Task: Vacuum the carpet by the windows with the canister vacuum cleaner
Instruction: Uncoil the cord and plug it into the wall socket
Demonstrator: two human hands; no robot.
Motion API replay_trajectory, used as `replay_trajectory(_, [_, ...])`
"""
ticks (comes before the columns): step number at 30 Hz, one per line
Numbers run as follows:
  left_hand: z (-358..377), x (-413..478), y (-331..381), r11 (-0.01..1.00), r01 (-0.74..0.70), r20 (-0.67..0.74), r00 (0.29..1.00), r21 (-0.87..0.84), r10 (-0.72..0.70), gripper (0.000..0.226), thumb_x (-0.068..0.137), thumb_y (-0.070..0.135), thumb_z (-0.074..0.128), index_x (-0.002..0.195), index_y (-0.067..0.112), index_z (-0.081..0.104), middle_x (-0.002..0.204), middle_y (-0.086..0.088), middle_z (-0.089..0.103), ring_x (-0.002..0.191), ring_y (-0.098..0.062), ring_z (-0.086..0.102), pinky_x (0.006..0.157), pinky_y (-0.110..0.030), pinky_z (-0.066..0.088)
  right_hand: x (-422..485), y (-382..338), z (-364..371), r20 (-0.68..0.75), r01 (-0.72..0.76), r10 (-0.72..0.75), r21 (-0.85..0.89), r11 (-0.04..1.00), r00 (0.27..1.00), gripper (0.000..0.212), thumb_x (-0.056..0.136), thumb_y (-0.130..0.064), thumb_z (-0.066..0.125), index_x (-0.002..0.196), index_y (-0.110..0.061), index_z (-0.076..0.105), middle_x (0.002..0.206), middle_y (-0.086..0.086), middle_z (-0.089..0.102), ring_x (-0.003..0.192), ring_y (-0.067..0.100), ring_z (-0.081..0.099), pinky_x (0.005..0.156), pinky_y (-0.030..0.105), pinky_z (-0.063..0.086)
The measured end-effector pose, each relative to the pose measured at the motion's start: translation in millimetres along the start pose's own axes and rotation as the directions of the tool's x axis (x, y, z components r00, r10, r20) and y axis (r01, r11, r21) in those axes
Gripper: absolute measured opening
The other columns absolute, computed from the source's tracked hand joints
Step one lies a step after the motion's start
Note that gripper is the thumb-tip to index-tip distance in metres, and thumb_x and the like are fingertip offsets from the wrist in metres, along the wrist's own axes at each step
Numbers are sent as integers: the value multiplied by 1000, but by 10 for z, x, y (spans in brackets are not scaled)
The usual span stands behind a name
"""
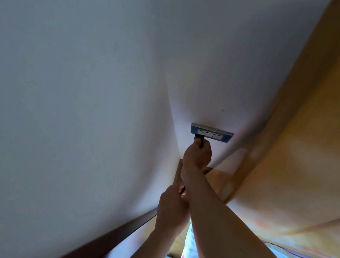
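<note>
The right hand (pixel 198 154) grips the black plug (pixel 266 148) at the wall outlet (pixel 211 133), the left hand (pixel 170 206) apparently closed on its cord, so powering up remains; the vacuum itself is out of sight.
</note>
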State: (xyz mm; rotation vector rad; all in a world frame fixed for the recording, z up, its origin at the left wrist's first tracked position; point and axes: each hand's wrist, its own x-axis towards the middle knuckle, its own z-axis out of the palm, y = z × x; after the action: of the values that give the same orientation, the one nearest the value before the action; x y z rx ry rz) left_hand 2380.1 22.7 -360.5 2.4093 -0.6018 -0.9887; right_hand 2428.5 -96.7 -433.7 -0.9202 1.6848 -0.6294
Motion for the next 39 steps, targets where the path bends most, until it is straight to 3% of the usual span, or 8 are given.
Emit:
replay_trajectory(5, [5, -7, 21, 1000, 0, -64, 998, 17, 1, 14, 90, 16, 54, 95, 14, 67, 94, -4, 71, 91, -24, 64, 61, -21, 36, 40, 10, 14, -29, -26, 27, 44, 999, 999, 30, 102, -17, 44, 114, -4, 68, 109, 11, 69, 87, 19, 55, 55, 20, 32])
replay_trajectory(8, [26, -8, 24, 1000, -17, -52, 999, 17, 18, 16, 93, 13, 51, 98, 7, 65, 97, -9, 70, 95, -26, 63, 58, -19, 31, 81, 23, 30, -30, -6, 6, 21, 1000, 1000, 31, 103, -18, 43, 114, -2, 66, 108, 12, 69, 85, 16, 53, 56, 20, 31])
replay_trajectory(12, [60, 15, -26, 1000, 14, -73, 997, -23, -15, 22, 95, 17, 54, 108, 6, 67, 100, -7, 70, 96, -23, 64, 69, -20, 40, 111, -38, 78, -63, -65, 66, 8, 998, 996, 34, 103, -23, 42, 112, -1, 67, 103, 13, 70, 80, 17, 54, 60, 23, 32])
replay_trajectory(18, [9, 38, 12, 996, 70, -104, 992, -48, -75, 27, 98, 14, 51, 117, 1, 66, 112, -10, 70, 104, -24, 65, 86, -28, 50, 92, -166, 119, -139, -146, 135, -68, 987, 981, 37, 103, -22, 38, 114, 0, 66, 107, 14, 69, 98, 28, 64, 71, 25, 36])
replay_trajectory(24, [83, 0, 35, 979, 106, -59, 991, -175, -118, 26, 99, 16, 55, 119, 1, 64, 117, -12, 68, 112, -30, 62, 103, -43, 48, 62, -211, 101, -137, -100, 92, -47, 994, 986, 35, 102, -21, 42, 106, 1, 69, 99, 14, 71, 78, 20, 59, 67, 24, 38])
replay_trajectory(28, [86, 48, 17, 998, 56, -57, 997, -30, -57, 32, 99, 22, 57, 126, 6, 61, 121, -8, 66, 113, -22, 60, 98, -27, 44, 93, -359, 114, -136, -167, 158, -59, 984, 978, 35, 103, -21, 40, 114, 0, 66, 108, 14, 69, 95, 26, 66, 73, 25, 42])
replay_trajectory(32, [107, 45, -39, 997, 62, -35, 997, -37, -64, 31, 100, 20, 55, 127, 6, 60, 124, -8, 64, 118, -23, 58, 101, -25, 39, 82, -332, 105, -120, -163, 150, -103, 981, 981, 36, 104, -23, 39, 117, 0, 63, 111, 15, 69, 99, 27, 66, 73, 24, 41])
replay_trajectory(39, [28, -31, 69, 981, -58, 11, 998, 183, 57, 34, 104, 17, 41, 133, 6, 56, 129, -10, 60, 117, -26, 57, 98, -32, 45, 2, -433, -148, 24, -105, 118, -297, 949, 993, 37, 103, -24, 40, 126, 2, 56, 122, 16, 63, 111, 29, 61, 82, 32, 46])
